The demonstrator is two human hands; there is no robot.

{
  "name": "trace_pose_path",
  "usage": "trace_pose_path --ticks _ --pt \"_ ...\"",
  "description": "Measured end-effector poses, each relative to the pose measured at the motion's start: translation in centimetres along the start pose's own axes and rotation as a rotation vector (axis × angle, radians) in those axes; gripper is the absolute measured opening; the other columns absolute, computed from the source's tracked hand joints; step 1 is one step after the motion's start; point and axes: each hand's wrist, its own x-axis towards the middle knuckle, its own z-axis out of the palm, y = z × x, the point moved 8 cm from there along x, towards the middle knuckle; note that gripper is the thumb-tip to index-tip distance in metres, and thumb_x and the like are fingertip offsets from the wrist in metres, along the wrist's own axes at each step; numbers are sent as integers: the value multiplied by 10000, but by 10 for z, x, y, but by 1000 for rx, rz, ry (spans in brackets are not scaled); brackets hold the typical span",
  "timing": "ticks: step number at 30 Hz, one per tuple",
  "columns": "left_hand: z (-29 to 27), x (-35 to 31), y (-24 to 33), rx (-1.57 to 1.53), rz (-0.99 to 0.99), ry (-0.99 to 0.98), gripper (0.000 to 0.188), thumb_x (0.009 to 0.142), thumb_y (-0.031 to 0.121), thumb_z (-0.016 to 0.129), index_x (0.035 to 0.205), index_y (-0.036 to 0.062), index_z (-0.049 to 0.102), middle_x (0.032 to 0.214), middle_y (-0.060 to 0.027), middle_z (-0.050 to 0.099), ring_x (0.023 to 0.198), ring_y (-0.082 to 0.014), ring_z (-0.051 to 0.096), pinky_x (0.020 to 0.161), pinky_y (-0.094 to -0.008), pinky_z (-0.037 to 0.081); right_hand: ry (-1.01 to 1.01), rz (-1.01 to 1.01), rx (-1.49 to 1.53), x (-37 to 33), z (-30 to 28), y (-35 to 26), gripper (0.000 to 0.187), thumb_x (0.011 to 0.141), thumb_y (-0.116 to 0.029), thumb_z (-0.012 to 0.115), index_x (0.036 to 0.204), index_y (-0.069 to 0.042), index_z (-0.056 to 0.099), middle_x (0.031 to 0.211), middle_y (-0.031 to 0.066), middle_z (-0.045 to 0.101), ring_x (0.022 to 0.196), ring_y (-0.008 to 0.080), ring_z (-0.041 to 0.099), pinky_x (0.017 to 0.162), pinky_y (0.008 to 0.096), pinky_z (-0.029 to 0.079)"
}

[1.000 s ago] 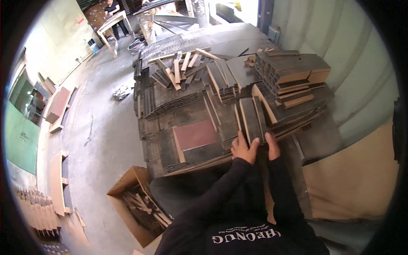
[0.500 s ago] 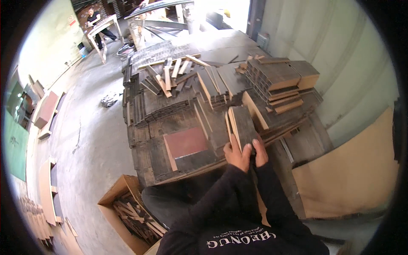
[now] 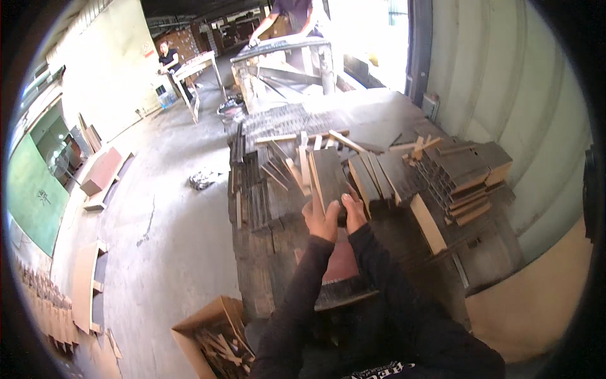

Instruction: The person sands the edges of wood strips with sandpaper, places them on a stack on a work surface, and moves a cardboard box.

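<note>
A small stack of dark-faced wooden boards [image 3: 331, 175] with pale edges is held upright-tilted above the worktable [image 3: 271, 268]. My left hand [image 3: 320, 220] is closed round its left side, thumb on the near end. My right hand [image 3: 355, 210] grips the right side, also with its thumb at the near end. Below my forearms lies a reddish-brown panel [image 3: 341, 264], partly hidden by them. Just right of my right hand stand similar narrow boards [image 3: 365, 178]. Loose pale and dark strips [image 3: 278, 165] lie beyond and to the left of the held boards.
A pile of dark boards [image 3: 464, 170] occupies the table's right side, near a ribbed wall [image 3: 505, 82]. At the lower left stands a cardboard box [image 3: 189, 338] of offcuts. Two people work at benches [image 3: 199, 63] farther back. Dark strips [image 3: 255, 196] line the table's left side.
Both hands have carried the held boards left and away from me, from the table's near right part toward the loose strips. The view has tilted up, showing a second person at the back.
</note>
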Motion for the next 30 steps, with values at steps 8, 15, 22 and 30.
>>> trace_pose_path --ticks 8,15,22,30 --pt "60 142 -69 516 69 -41 503 817 384 438 1212 73 434 1293 -224 349 1295 -254 192 1026 -506 98 146 41 -685 147 -6 75 499 812 -345 407 1263 -131 390 1109 255 515 1035 402 488 902 422 368" --pt "85 159 -89 553 -154 -241 567 822 498 372 1215 97 451 972 -242 584 929 -393 548 831 -435 404 194 141 -887 156 -15 77 513 828 -252 411 1297 -62 326 1191 287 437 1118 397 420 950 414 337" --pt "74 171 -69 586 70 -2 371 749 407 597 859 55 634 826 -203 616 821 -335 576 710 -434 448 148 91 -878 140 -15 63 557 822 -272 461 1296 -21 311 1300 282 316 1190 395 343 984 403 297" --pt "-1 116 -67 -710 -373 93 215 847 208 540 718 37 537 567 -25 521 433 -101 469 419 -220 357 -184 -133 -686 7 21 -25 593 813 -322 539 1289 -24 348 1310 220 358 1249 333 292 1024 362 243"
